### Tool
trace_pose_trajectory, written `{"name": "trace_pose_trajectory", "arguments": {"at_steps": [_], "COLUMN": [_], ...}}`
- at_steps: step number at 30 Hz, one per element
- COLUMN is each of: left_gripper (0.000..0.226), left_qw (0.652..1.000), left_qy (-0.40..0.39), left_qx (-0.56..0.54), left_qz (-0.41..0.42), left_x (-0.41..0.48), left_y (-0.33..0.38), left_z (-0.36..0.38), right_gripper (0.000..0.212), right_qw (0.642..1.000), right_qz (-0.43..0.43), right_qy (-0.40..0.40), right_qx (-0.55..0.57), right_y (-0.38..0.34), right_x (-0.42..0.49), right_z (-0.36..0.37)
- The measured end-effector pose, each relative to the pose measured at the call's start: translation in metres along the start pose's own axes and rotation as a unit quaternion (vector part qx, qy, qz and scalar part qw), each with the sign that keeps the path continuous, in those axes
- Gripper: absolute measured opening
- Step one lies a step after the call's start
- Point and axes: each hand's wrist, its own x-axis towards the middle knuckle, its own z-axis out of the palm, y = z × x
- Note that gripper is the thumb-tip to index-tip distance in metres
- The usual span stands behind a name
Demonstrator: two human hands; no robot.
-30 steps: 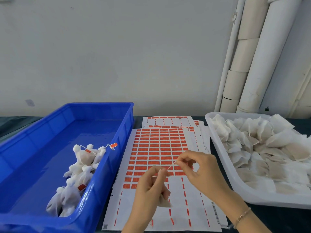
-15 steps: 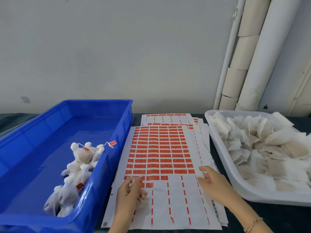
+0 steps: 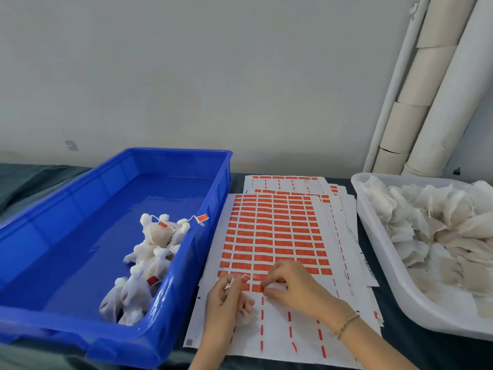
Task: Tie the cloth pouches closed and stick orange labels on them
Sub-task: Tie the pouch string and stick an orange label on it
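While the pouch (image 3: 246, 316) being worked on is mostly hidden, its white cloth shows under the curled fingers of the left hand (image 3: 226, 300), which grips it just above the label sheet (image 3: 272, 231). I cannot tell if its knot is finished. Beside it, the right hand (image 3: 290, 284) has its fingertips pressed together at an orange label (image 3: 256, 288) in the last partly used row, so I judge this pouch is at the labelling step. The lower rows of the sheet are already peeled. To the left, the blue bin (image 3: 80, 209) holds a small group of tied pouches (image 3: 157, 236) with orange tags. To the right, the white tray (image 3: 426, 321) is heaped with untied pouches (image 3: 440, 222), so most of the work seems left to do. All of it stands on the dark tabletop (image 3: 440, 353).
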Motion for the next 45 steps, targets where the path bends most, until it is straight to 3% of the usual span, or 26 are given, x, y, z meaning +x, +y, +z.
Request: {"name": "trace_pose_trajectory", "arguments": {"at_steps": [8,15,24,32,41,45], "left_gripper": [0.026,0.028,0.028,0.028,0.024,0.026], "left_qw": [0.999,0.999,0.999,0.999,0.998,0.998], "left_qy": [0.0,0.0,0.004,0.003,0.002,0.001], "left_qx": [-0.038,-0.044,-0.048,-0.054,-0.055,-0.055], "left_qz": [0.004,0.013,0.005,0.0,0.003,0.003], "left_x": [0.001,0.0,0.001,0.0,0.0,0.0], "left_y": [-0.001,-0.004,-0.005,-0.004,-0.005,-0.005], "left_z": [-0.001,-0.001,-0.001,-0.001,-0.001,-0.001], "right_gripper": [0.031,0.03,0.029,0.009,0.01,0.014], "right_qw": [0.998,0.997,0.993,0.998,0.999,0.995], "right_qz": [-0.025,-0.015,-0.049,-0.053,-0.038,-0.07], "right_qy": [-0.028,0.006,-0.067,-0.012,-0.002,0.019], "right_qx": [-0.046,-0.08,-0.081,-0.006,-0.021,-0.064], "right_y": [0.002,-0.003,0.007,0.019,0.017,0.017], "right_x": [0.012,0.015,0.016,0.008,-0.001,-0.011], "right_z": [0.001,0.01,-0.005,-0.007,-0.004,0.003]}}
